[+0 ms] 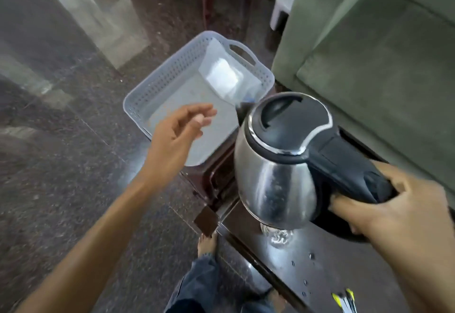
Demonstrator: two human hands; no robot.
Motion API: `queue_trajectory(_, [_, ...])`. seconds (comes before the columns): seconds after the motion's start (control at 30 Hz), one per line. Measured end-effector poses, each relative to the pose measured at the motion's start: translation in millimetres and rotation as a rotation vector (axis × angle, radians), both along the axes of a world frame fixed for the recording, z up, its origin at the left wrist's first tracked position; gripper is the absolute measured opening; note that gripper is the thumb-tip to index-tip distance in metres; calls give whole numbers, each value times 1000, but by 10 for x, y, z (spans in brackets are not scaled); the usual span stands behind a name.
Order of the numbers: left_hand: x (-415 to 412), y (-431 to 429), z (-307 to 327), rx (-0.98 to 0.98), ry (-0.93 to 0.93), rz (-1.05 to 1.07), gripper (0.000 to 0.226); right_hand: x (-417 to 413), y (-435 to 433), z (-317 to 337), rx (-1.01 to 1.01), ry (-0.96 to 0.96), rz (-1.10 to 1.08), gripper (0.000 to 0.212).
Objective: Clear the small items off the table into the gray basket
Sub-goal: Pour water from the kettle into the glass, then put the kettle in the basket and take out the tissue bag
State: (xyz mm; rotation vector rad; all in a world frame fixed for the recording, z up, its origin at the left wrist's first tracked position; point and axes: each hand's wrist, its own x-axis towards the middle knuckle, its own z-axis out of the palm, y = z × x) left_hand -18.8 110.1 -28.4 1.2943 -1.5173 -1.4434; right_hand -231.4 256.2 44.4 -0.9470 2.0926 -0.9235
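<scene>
My right hand is curled tight round the black handle of the steel kettle, carrying it in the air ahead of my knuckles, lid up and body tilted. My left hand is spread loose and holds nothing, hovering just over the near side of the gray basket. The basket lies beyond the kettle and to the left of my right hand, with a clear plastic bag in its far corner.

I judge I am mid-carry, kettle bound for the basket. Next I must swing it forward and left past my free hand, set it down on the bare floor of the basket and then let go. A glass piece waits on the table just below the kettle, and yellow-tipped items lie nearer me.
</scene>
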Motion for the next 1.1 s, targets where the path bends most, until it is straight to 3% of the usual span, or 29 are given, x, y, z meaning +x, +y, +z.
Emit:
queue_trajectory(0.23, [319, -558, 295, -60, 149, 121, 44, 675, -1188, -80, -249, -31, 126, 22])
queue_trajectory(0.43, [513, -977, 45, -48, 152, 213, 52, 1064, -1798, -606, -268, -50, 146, 17])
queue_trajectory(0.57, [537, -1070, -231, -37, 127, 305, 50, 1169, -1942, -1011, -199, -150, 127, 18])
queue_trajectory(0.73, [555, -1139, -493, -12, 103, 224, 62, 1192, -1914, -1312, -191, -162, 102, 20])
queue_trajectory(1.1, [561, -1082, -569, -41, 66, 202, 72, 1212, -1898, -1334, -141, -111, 172, 24])
